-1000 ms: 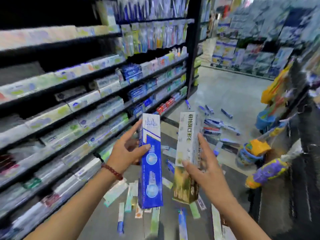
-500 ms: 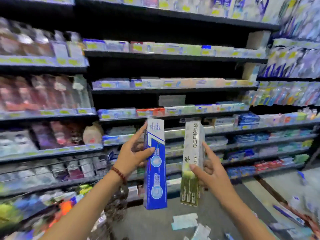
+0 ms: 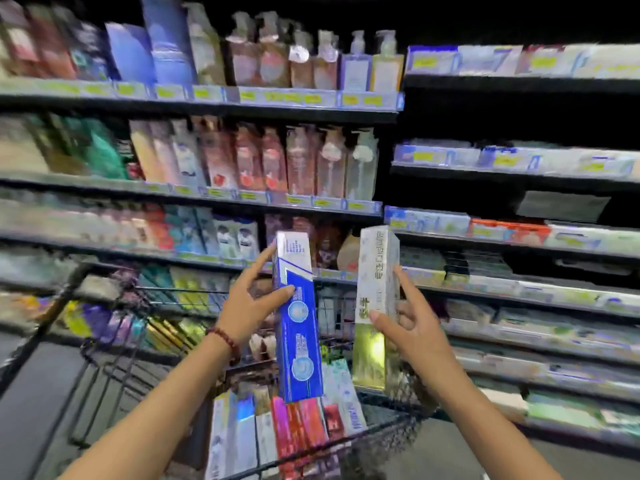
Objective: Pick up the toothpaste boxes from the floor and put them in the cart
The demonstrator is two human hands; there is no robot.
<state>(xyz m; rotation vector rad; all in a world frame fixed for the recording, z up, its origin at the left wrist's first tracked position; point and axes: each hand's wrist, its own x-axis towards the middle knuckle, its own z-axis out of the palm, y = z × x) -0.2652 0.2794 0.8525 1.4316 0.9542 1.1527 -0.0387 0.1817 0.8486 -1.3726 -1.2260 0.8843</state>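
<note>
My left hand (image 3: 247,308) grips a blue and white toothpaste box (image 3: 298,327), held upright by its upper part. My right hand (image 3: 412,327) grips a white and gold toothpaste box (image 3: 375,299), also upright. Both boxes hang above the black wire cart (image 3: 377,434), which lies directly below my hands. Several toothpaste boxes (image 3: 277,431) lie packed side by side inside the cart. The floor with the remaining boxes is out of view.
Store shelves (image 3: 207,195) stacked with bottles and boxed goods fill the view behind the cart, close ahead. More shelves of boxed toothpaste (image 3: 519,296) run to the right. A strip of grey floor (image 3: 450,445) shows at the lower right.
The view has swung left from the aisle floor to the shelves and now the cart. Both hands still hold their boxes upright and are now above the cart.
</note>
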